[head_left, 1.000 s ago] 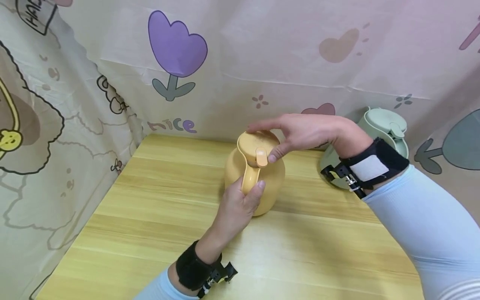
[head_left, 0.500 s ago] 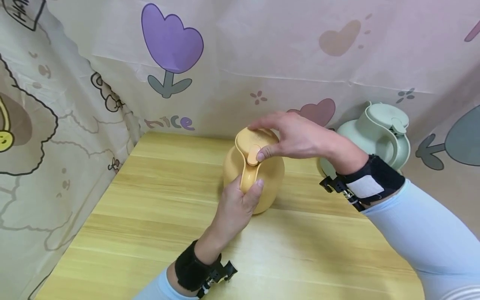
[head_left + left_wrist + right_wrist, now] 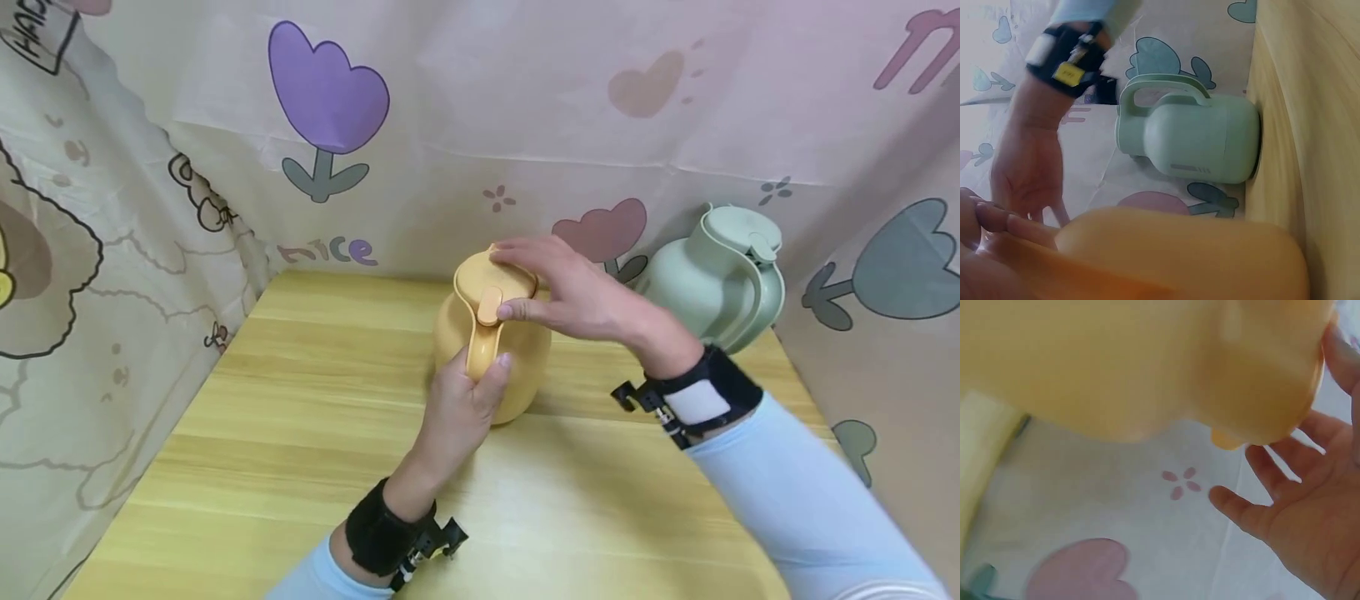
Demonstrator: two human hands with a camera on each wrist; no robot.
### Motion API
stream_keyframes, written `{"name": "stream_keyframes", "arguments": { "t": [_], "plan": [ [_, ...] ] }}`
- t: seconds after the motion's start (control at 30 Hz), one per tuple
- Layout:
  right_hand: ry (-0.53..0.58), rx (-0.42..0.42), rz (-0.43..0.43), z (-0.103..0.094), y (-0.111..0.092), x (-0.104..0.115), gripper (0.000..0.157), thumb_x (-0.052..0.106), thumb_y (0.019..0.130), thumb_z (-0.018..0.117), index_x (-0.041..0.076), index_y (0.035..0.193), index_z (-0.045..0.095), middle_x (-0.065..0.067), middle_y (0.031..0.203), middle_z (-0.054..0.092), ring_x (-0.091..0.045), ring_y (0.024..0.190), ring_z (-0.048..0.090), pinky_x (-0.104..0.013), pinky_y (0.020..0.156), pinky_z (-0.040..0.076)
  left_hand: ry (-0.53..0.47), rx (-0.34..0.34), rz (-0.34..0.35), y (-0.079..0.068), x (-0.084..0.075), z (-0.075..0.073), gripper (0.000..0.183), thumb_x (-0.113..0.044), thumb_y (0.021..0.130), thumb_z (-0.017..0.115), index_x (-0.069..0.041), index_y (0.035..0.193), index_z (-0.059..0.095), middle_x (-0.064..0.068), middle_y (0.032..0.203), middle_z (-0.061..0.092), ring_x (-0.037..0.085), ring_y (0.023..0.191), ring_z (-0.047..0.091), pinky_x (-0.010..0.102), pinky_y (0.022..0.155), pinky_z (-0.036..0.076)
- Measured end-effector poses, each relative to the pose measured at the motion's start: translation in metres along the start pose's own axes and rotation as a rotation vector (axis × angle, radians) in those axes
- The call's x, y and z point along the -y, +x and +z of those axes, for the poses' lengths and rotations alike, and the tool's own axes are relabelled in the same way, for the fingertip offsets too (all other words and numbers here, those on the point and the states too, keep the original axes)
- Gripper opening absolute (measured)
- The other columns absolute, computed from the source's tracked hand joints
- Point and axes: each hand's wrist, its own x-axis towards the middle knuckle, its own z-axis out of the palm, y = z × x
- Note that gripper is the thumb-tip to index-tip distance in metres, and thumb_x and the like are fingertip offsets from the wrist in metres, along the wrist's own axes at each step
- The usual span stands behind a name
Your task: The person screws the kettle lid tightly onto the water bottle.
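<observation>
A yellow thermos jug (image 3: 528, 358) stands on the wooden table, its handle toward me. My left hand (image 3: 456, 408) grips that handle (image 3: 483, 350), thumb along its right side. Over the round lid (image 3: 487, 273) lies my right hand (image 3: 573, 287), fingers extended across its far right edge and thumb touching the right side of the orange lid tab (image 3: 490, 307). In the right wrist view, the fingers of the right hand (image 3: 1310, 512) are spread beside the lid. The left wrist view shows the yellow jug (image 3: 1197, 256) close up, with part of the left hand (image 3: 985, 244) at its handle.
A pale green thermos jug (image 3: 697, 275) stands at the table's back right, beyond my right wrist. A patterned cloth (image 3: 465, 100) hangs behind and along both sides of the wooden table (image 3: 315, 400).
My right thumb pressed over the tab half a second ago and now rests at its right side. The right forearm has swung lower, uncovering more of the green jug. The left hand keeps its grip.
</observation>
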Motion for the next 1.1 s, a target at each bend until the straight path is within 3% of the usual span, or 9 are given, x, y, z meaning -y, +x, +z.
{"name": "stream_keyframes", "arguments": {
  "t": [0.1, 0.2, 0.33, 0.63, 0.9, 1.1],
  "plan": [
    [0.061, -0.166, 0.068, 0.016, -0.017, -0.006, 0.066, 0.045, 0.083, 0.071, 0.017, 0.138, 0.049, -0.005, 0.148, 0.043, -0.022, 0.136, 0.032, -0.052, 0.109, 0.029, -0.038, 0.029, -0.003, 0.008, 0.003, 0.001, 0.032, -0.039, 0.096, 0.056, -0.011, 0.081, 0.051, 0.005, 0.060, 0.046, 0.017, 0.050, 0.043, 0.028, 0.046, 0.036],
    [0.167, -0.312, 0.171, 0.032, -0.038, -0.014, 0.058, 0.037, 0.086, 0.072, 0.017, 0.136, 0.051, -0.006, 0.144, 0.046, -0.022, 0.132, 0.039, -0.053, 0.107, 0.033, -0.041, 0.046, 0.001, 0.020, 0.008, 0.000, 0.033, -0.040, 0.096, 0.056, -0.011, 0.083, 0.052, 0.006, 0.062, 0.048, 0.019, 0.052, 0.045, 0.029, 0.048, 0.039],
    [0.293, -0.401, 0.316, 0.059, -0.067, -0.030, 0.047, 0.031, 0.090, 0.068, 0.013, 0.131, 0.054, -0.008, 0.134, 0.053, -0.025, 0.123, 0.048, -0.053, 0.102, 0.041, 0.032, 0.023, 0.013, 0.041, 0.016, -0.002, 0.035, -0.043, 0.095, 0.055, -0.012, 0.078, 0.053, 0.005, 0.061, 0.050, 0.019, 0.053, 0.048, 0.030, 0.049, 0.042],
    [0.402, -0.396, 0.514, 0.105, -0.105, -0.060, 0.043, 0.035, 0.093, 0.063, 0.006, 0.125, 0.057, -0.016, 0.128, 0.058, -0.030, 0.118, 0.051, -0.055, 0.099, 0.043, 0.178, 0.045, 0.073, 0.100, 0.025, 0.021, 0.037, -0.044, 0.096, 0.050, -0.012, 0.078, 0.055, 0.004, 0.067, 0.056, 0.019, 0.064, 0.053, 0.033, 0.058, 0.046],
    [0.343, -0.348, 0.571, 0.115, -0.114, -0.067, 0.041, 0.032, 0.093, 0.063, 0.006, 0.125, 0.057, -0.015, 0.126, 0.059, -0.029, 0.117, 0.052, -0.056, 0.099, 0.043, 0.170, 0.027, 0.073, 0.123, 0.032, 0.045, 0.037, -0.045, 0.096, 0.048, -0.012, 0.080, 0.055, 0.003, 0.067, 0.058, 0.017, 0.062, 0.054, 0.031, 0.059, 0.045],
    [0.249, -0.279, 0.634, 0.118, -0.121, -0.071, 0.050, 0.036, 0.094, 0.060, 0.004, 0.132, 0.051, -0.018, 0.132, 0.055, -0.032, 0.121, 0.049, -0.056, 0.098, 0.042, 0.131, 0.038, 0.068, 0.140, 0.043, 0.057, 0.041, -0.049, 0.095, 0.047, -0.012, 0.079, 0.053, 0.004, 0.065, 0.057, 0.018, 0.058, 0.054, 0.032, 0.054, 0.044]
  ]
}}
